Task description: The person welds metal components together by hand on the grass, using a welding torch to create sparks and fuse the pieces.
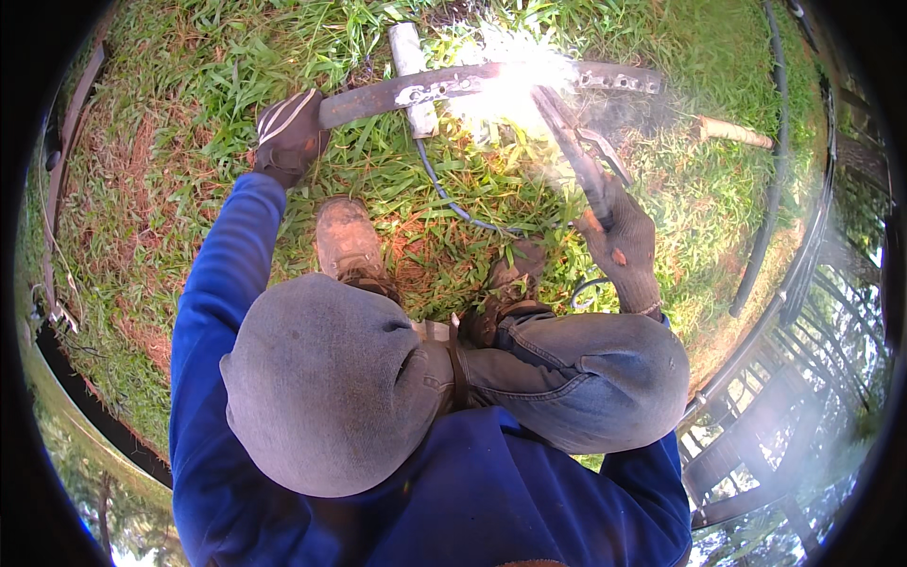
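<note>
My left hand (291, 142), in a dark glove with pale stripes, grips the left end of a flat, slightly bent metal bar (364, 101) with holes along it. The bar lies across a short grey metal pipe (407, 55) on the grass. In my right hand (625, 241), also gloved and with bare skin showing at a hole, is a welding electrode holder (576, 156). Its tip points at the bar right of the pipe, where a white glare hides the contact point and that stretch of metal. Smoke drifts to the right of the glare.
A blue-grey cable (444, 192) runs through the grass between my boots (348, 236) and the bar. A wooden stick (737, 132) lies at the right, touching a long black pipe (777, 161). A rusty metal strip (68, 142) lies at the far left.
</note>
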The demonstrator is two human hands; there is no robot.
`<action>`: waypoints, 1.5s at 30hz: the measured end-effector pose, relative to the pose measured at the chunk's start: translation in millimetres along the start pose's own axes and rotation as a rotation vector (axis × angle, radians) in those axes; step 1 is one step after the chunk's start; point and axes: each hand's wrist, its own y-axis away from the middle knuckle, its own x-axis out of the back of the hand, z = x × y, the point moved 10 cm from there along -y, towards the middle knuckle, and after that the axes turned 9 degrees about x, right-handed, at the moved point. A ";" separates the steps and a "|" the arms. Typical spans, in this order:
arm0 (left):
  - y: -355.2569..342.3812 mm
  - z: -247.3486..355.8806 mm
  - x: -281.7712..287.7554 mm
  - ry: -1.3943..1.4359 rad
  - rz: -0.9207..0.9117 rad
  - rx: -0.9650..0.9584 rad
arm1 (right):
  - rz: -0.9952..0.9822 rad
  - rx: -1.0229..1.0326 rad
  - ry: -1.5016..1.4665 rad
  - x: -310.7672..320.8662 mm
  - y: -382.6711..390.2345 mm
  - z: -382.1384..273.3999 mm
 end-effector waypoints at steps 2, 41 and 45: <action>1.0 1.3 1.0 0.027 0.033 -0.042 | -0.027 -0.025 0.044 -2.6 -0.4 1.7; -8.6 39.7 1.4 0.229 -0.040 0.070 | 0.410 -0.350 -0.879 0.4 53.0 55.7; -20.4 48.6 -10.9 0.055 -0.156 0.059 | 0.349 -0.292 -0.777 -10.9 45.9 55.5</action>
